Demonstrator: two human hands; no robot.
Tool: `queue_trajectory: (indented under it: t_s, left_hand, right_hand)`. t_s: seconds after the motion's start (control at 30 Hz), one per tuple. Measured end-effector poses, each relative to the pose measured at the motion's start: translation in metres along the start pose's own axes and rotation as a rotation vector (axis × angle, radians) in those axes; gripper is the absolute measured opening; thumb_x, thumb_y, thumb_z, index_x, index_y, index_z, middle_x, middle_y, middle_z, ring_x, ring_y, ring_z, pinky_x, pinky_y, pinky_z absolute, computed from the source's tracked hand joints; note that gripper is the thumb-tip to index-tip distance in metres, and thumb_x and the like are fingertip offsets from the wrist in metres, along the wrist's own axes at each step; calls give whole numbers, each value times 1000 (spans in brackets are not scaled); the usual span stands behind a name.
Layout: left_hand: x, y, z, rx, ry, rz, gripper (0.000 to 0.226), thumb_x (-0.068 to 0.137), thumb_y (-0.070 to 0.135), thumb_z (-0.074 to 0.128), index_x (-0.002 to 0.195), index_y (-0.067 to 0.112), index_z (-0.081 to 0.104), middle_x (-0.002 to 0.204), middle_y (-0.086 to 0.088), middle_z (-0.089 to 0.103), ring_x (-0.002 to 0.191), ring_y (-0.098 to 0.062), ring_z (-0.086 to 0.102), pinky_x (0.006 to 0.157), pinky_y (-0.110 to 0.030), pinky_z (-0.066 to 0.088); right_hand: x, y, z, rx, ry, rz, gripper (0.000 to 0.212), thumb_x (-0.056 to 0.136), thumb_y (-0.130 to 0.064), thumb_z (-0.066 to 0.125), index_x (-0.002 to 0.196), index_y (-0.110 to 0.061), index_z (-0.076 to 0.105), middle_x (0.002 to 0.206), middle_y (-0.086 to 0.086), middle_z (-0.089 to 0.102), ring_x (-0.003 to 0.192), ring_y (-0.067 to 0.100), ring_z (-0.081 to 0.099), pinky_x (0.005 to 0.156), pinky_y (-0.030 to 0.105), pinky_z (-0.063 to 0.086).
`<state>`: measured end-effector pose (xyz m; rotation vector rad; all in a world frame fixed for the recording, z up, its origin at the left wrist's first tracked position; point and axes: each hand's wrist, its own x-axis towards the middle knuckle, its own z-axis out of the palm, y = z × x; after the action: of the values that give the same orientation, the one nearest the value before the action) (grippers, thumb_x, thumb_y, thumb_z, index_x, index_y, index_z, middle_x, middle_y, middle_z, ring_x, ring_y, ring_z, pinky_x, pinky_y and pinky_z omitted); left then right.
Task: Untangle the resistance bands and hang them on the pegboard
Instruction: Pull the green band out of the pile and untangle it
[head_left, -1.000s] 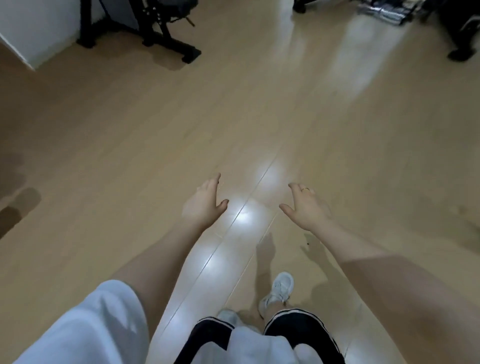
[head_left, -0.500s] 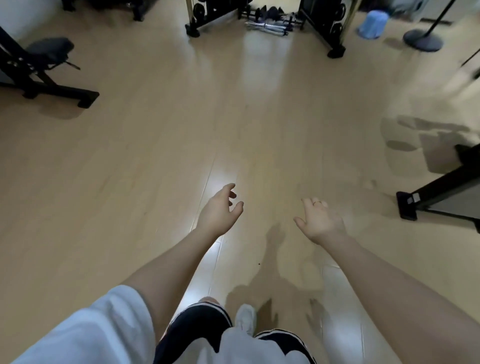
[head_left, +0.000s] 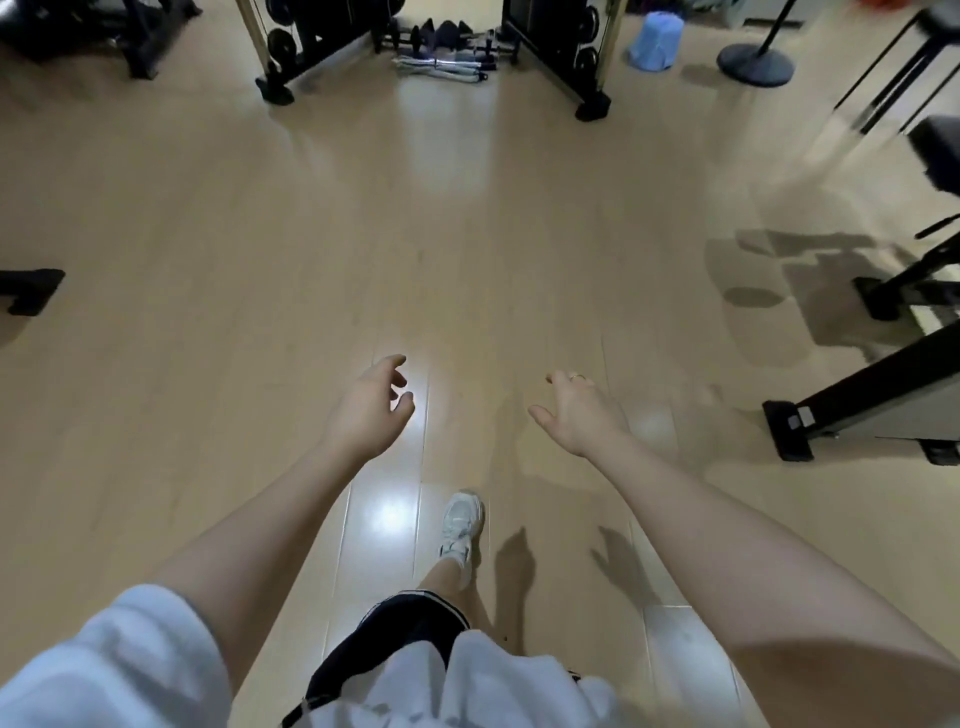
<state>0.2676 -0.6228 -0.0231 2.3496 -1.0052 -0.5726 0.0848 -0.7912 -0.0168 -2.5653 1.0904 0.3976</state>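
Note:
Neither resistance bands nor a pegboard show in the head view. My left hand (head_left: 371, 410) is held out in front of me above the wooden floor, fingers loosely curled, holding nothing. My right hand (head_left: 574, 413) is held out at the same height with a ring on one finger, fingers relaxed and empty. Below them my white shoe (head_left: 460, 525) steps forward on the floor.
A black weight rack frame (head_left: 563, 57) with dumbbells (head_left: 447, 39) and a folded cloth stands at the far end. A blue stool (head_left: 653, 40) and a round stand base (head_left: 756, 65) sit far right. A black machine foot (head_left: 789, 428) lies close on the right, a bench (head_left: 130, 36) far left.
The view has swung round and moved forward across the floor, bringing the weight rack and the right-hand machine into sight. Both hands stay empty in front of me.

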Motion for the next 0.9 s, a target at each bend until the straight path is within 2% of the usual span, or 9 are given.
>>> queue_trajectory:
  t_s: [0.1,0.2,0.4,0.5,0.6,0.73,0.9]
  left_hand:
    - [86,15,-16,16,-57,7,47,91,18,48,137,13,37,122,-2,57,98,-19,56,76,-28,41]
    - [163,46,-26,35,-116,40,45,91,20,47,135,14,38,122,-2,58,102,-19,57,77,-30,43]
    - [289,126,-14,60,-222,207,44,92,19,47,135,13,39,134,-2,50,110,-20,57,87,-35,47]
    - [356,166,7,39,-263,281,45,91,19,48,134,12,40,134,-4,49,107,-21,57,89,-37,47]
    - [424,211,33,54,-298,347,44,91,16,48,134,11,41,131,-4,52,106,-21,56,85,-28,42]
    - [528,281,60,-68,-305,286,44,91,11,45,134,11,41,128,-4,54,95,-15,52,78,-23,37]
    - [668,367,55,-105,-279,285,46,92,11,45,137,14,37,127,-6,53,90,-14,50,77,-22,35]
  right_hand:
    - [67,-2,-37,65,13,55,51,94,-42,44,133,-10,37,137,13,45,126,29,43,91,41,42]
    - [118,10,-74,118,49,107,52,94,-42,44,135,-10,37,136,13,46,125,30,44,90,39,42]
    - [191,81,-127,141,51,246,54,93,-44,45,134,-10,40,133,13,49,124,30,45,94,38,43]
    - [232,131,-147,157,66,343,54,93,-44,46,132,-7,42,132,14,49,124,29,45,93,38,42]
    - [283,181,-172,187,72,420,53,94,-42,45,134,-7,40,134,13,47,124,29,44,92,39,42]
    - [380,246,-221,238,126,439,53,93,-41,47,131,-5,41,133,16,48,124,32,44,99,43,40]
    - [497,309,-316,310,129,414,56,94,-44,45,136,-9,37,133,13,49,124,29,46,99,39,41]
